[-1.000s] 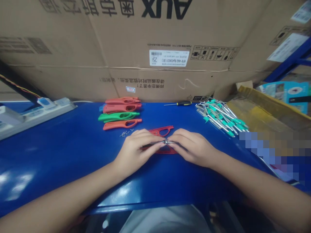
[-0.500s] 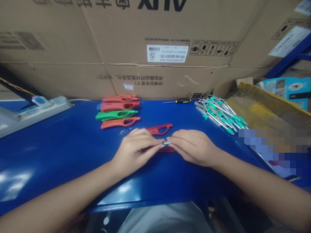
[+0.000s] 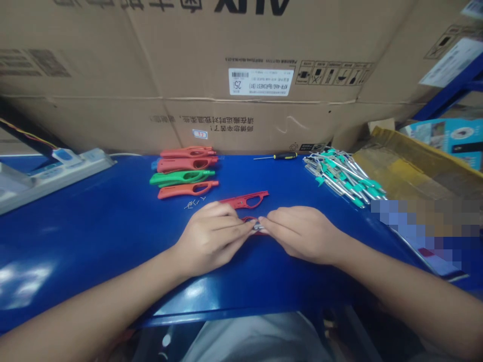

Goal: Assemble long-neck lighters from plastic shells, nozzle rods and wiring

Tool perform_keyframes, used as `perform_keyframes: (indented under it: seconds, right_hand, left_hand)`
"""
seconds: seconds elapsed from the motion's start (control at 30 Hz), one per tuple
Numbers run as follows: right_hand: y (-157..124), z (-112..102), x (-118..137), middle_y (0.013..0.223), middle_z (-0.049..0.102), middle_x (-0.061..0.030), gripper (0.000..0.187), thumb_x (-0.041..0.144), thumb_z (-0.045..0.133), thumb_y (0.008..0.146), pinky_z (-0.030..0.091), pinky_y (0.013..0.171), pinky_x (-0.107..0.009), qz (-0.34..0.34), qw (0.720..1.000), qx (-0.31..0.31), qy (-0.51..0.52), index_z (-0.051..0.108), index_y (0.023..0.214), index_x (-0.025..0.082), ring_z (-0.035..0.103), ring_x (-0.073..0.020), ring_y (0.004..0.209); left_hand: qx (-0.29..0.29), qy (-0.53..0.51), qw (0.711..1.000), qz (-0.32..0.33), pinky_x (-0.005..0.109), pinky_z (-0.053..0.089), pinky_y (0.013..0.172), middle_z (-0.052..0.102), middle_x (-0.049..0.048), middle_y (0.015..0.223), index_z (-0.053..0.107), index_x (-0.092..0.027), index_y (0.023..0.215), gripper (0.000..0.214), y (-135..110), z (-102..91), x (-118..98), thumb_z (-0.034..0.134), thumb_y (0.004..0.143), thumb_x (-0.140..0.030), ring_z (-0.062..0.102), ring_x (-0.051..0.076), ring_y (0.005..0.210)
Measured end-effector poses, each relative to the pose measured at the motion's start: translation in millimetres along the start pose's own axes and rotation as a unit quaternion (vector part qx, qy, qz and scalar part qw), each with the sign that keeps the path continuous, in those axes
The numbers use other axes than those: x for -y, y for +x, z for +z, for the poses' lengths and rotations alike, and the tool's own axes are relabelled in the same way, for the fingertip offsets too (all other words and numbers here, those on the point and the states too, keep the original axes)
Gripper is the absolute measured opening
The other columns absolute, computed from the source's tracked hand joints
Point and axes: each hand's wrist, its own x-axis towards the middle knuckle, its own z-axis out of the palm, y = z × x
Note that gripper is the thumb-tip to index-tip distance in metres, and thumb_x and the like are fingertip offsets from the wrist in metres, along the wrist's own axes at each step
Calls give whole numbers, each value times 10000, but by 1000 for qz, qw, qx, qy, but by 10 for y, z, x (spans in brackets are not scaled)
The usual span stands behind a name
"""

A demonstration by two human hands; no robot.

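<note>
- Pinching together over the middle of the blue table [image 3: 113, 226], the left hand [image 3: 213, 237] and the right hand [image 3: 300, 232] met fingertip to fingertip, both closed on a small metal part [image 3: 258, 225].
- Beneath the fingertips lay a red plastic shell [image 3: 248, 219], mostly hidden by the hands.
- At 12 o'clock from the hands, a second red shell half [image 3: 247, 200] lay flat, just clear of the fingers.
- At 11 o'clock from the left hand, a few tiny screws [image 3: 194, 203] were scattered close by.
- Further out at 11 o'clock, a row of handles [image 3: 186, 171] lay side by side: two red, one green, one red.
- At 1 o'clock from the right hand, a screwdriver [image 3: 279, 156] lay by the foot of the cardboard box [image 3: 113, 75].
- At 2 o'clock, a pile of metal rods with teal fittings [image 3: 343, 176] rested well apart from the hands.
- Far off at 10 o'clock, a white power strip [image 3: 56, 168] lay along the table's left side.
</note>
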Motion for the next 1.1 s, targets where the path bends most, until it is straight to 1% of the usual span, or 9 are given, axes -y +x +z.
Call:
perform_keyframes:
  seconds: [0.1, 0.2, 0.3, 0.37, 0.47, 0.63, 0.77, 0.9, 1.1]
  right_hand:
    - [19, -17, -3, 817, 719, -80, 360, 142, 344, 1043, 452, 590, -288, -19, 1000, 7, -3, 681, 918, 123, 614, -151, 691]
    - [26, -19, -2, 784, 704, -53, 331, 137, 376, 1038, 427, 579, -287, -24, 1000, 12, -14, 671, 889, 138, 586, -144, 670]
    - [27, -25, 4, 764, 690, -43, 309, 128, 405, 1028, 417, 569, -292, -25, 999, 22, -15, 666, 863, 146, 572, -142, 651]
    - [26, -28, 8, 781, 696, -60, 347, 133, 372, 1037, 424, 570, -295, -22, 999, 22, -8, 669, 858, 140, 584, -148, 661]
    - [17, -20, 9, 816, 707, -86, 367, 155, 354, 1044, 442, 584, -297, 3, 1000, 29, 11, 679, 878, 122, 606, -158, 679]
    - [-6, -9, 9, 854, 702, -84, 249, 187, 447, 1023, 463, 600, -291, 53, 997, 44, 40, 684, 1002, 114, 628, -165, 710]
    - [13, -56, 25, 891, 712, -88, 235, 218, 470, 1025, 500, 633, -284, 84, 993, 31, 80, 682, 1033, 115, 649, -164, 740]
    - [35, -103, 49, 905, 723, -92, 223, 222, 488, 1018, 527, 650, -284, 89, 992, 21, 83, 680, 1051, 114, 666, -169, 762]
    - [14, -119, 59, 896, 721, -86, 195, 206, 511, 1000, 537, 663, -277, 71, 995, -2, 63, 665, 1089, 126, 676, -168, 772]
  left_hand:
    - [14, -94, 993, -68, 293, 532, 642, 774, 26, 766, 772, -195, 963, 135, 27, 12, -3, 705, 871, -121, 654, 146, 651]
    - [24, -177, 974, -136, 287, 547, 628, 774, 41, 745, 795, -191, 931, 118, 36, 33, -2, 705, 878, -135, 659, 141, 612]
    - [35, -212, 958, -191, 273, 542, 587, 764, 48, 723, 807, -187, 917, 101, 33, 50, -3, 721, 872, -161, 658, 142, 601]
    - [39, -218, 954, -204, 266, 544, 581, 766, 47, 728, 809, -192, 915, 98, 35, 51, -7, 725, 871, -170, 664, 142, 609]
    - [32, -186, 967, -169, 277, 565, 634, 784, 49, 780, 804, -204, 938, 119, 41, 38, -8, 702, 889, -168, 690, 150, 650]
    - [32, -95, 991, -84, 306, 573, 729, 794, 52, 859, 768, -205, 1034, 163, 27, 12, 14, 655, 920, -175, 723, 169, 733]
    - [32, -64, 995, -69, 306, 551, 747, 790, 59, 926, 732, -194, 1069, 171, 22, -10, 12, 665, 914, -173, 724, 173, 791]
    - [23, -41, 997, -53, 288, 532, 741, 783, 47, 914, 722, -190, 1070, 183, 37, -36, -15, 698, 890, -169, 718, 160, 791]
    - [10, -81, 995, -63, 280, 548, 724, 780, 33, 854, 735, -200, 1003, 125, 63, -53, -47, 701, 886, -171, 713, 149, 741]
